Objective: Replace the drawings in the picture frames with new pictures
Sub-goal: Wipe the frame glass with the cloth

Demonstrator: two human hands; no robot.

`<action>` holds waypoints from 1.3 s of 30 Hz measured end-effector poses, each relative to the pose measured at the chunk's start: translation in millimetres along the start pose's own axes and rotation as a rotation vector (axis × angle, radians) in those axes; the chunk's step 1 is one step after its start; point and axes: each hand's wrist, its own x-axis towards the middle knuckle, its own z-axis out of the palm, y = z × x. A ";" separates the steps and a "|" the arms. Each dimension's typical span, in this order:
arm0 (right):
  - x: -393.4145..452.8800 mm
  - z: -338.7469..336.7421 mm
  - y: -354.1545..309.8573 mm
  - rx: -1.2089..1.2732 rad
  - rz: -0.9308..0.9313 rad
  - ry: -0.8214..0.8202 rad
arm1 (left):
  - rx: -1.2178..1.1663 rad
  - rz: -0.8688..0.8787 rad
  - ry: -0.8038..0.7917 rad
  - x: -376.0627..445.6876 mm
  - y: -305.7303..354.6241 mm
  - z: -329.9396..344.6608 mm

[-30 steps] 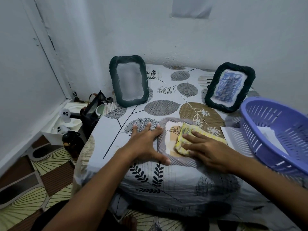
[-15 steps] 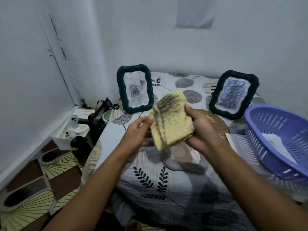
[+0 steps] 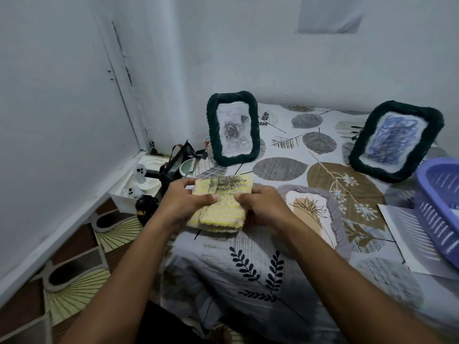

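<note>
While both hands hold a folded yellow cloth [image 3: 219, 202] above the bed's [image 3: 248, 281] near left edge, the left hand [image 3: 185, 203] and right hand [image 3: 263, 207] each pinch one side. A grey frame [image 3: 320, 214] lies flat beside them, long axis running away from the viewer. Two dark green frames [image 3: 233, 127] [image 3: 396, 141] stand upright along the far edge.

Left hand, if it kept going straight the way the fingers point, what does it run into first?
The left hand points right, across the yellow cloth it grips, so it would likely meet the right hand holding the other side first.
</note>
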 end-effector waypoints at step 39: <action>-55.1 -143.8 50.5 -0.417 -0.074 0.436 | 0.358 0.142 -0.194 -34.3 18.8 142.0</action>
